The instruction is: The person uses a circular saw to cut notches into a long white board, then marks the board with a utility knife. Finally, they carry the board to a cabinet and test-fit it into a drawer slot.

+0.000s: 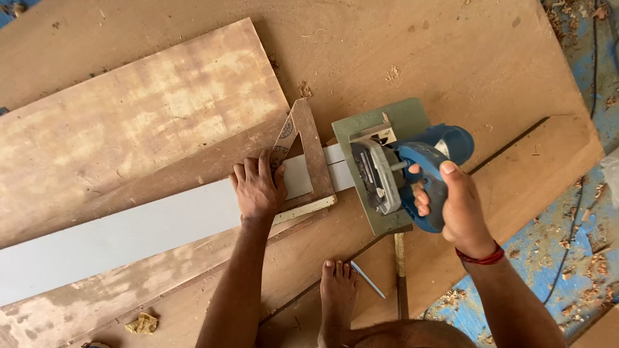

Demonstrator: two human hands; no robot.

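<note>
Right hand grip closed round saw handle; left hand flat on square

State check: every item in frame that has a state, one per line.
left hand: flat, pressing the try square onto the strip
right hand: closed around the saw handle
circular saw: base flat on the strip's end, gripped
try square: lying flat across the strip, held
grey strip: flat on the plywood
plywood sheets: flat, dusted with sawdust
pencil: loose beside the bare foot
</note>
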